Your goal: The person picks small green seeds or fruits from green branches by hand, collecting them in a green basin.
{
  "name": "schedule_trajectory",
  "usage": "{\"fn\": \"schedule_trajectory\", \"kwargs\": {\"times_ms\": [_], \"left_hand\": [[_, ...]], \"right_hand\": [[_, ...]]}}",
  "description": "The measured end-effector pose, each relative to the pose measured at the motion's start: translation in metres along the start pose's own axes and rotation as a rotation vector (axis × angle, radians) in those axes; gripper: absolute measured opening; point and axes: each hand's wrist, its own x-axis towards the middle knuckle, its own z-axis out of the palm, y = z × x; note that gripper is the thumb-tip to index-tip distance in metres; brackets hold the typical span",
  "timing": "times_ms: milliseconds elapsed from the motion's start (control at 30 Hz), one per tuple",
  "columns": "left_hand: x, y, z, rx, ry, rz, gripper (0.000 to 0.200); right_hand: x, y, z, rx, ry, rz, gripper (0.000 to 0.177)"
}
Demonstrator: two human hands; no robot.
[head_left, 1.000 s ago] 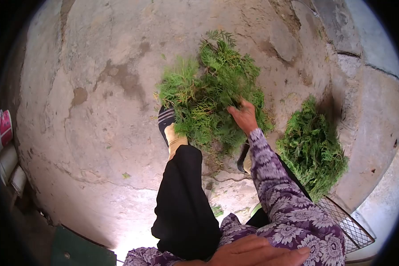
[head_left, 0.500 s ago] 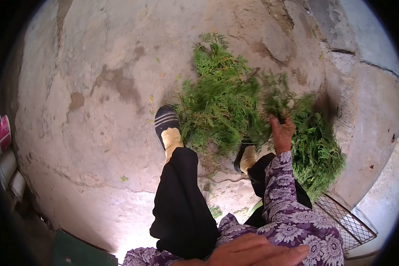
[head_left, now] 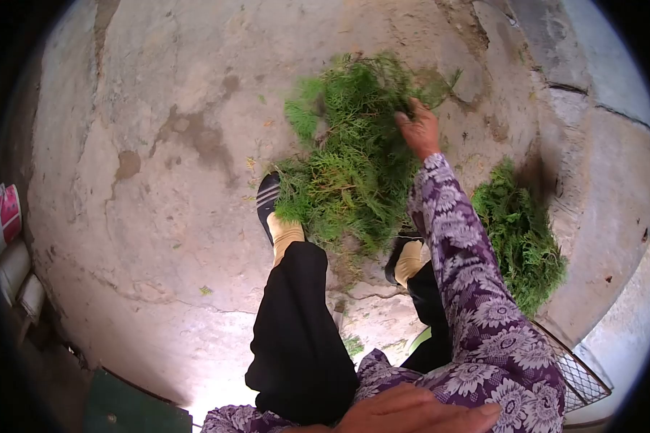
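At the upper right edge of the larger heap of feathery evergreen branches [head_left: 354, 162], my right hand [head_left: 420, 131] is closed, its bent fingers at blurred green sprigs. Exactly how the stems sit in the fingers is hidden. The heap lies on the floor between and beyond my feet. A smaller pile of similar branches [head_left: 520, 238] rests to the right of my forearm. My left hand [head_left: 419, 410] lies at the bottom across my lap, with fingers stretched out and nothing in it.
My feet in dark striped slippers [head_left: 267, 195] flank the heap on the cracked concrete floor [head_left: 173, 238]. A wire mesh rack [head_left: 581, 382] stands at the lower right. Pale rolls or containers [head_left: 13, 267] sit at the far left, and a green panel [head_left: 133, 408] at the lower left.
My right hand has moved up and left with sprigs, from between the two piles to the far part of the larger heap. Foliage there has shifted. My left hand stays put.
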Motion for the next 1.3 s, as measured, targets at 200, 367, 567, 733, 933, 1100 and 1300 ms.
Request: {"fn": "schedule_trajectory", "kwargs": {"times_ms": [200,367,567,733,933,1100,1300], "left_hand": [[-0.002,-0.003,0.015,-0.035,0.203,-0.014,0.035],[0.003,-0.004,0.006,-0.020,0.109,0.013,0.035],[-0.008,-0.006,0.009,-0.032,0.150,-0.010,0.033],[-0.012,-0.004,0.017,-0.003,0.219,-0.013,0.033],[-0.018,-0.010,0.004,0.016,0.050,0.039,0.036],[-0.021,-0.012,0.012,-0.001,0.046,0.052,0.037],[-0.016,-0.009,0.011,0.010,0.067,0.009,0.036]], "right_hand": [[-0.010,-0.048,0.032,-0.384,-0.237,0.317,0.098],[-0.022,-0.058,0.039,-0.475,-0.172,0.204,0.087],[-0.034,-0.041,0.038,-0.355,-0.209,0.006,0.069],[-0.071,-0.041,0.028,-0.100,-0.182,-0.230,0.058],[-0.124,-0.065,0.027,-0.137,-0.342,-0.099,0.076],[-0.149,-0.093,0.039,-0.233,-0.265,-0.151,0.112],[-0.144,-0.117,0.059,-0.464,-0.459,-0.041,0.104]]}}
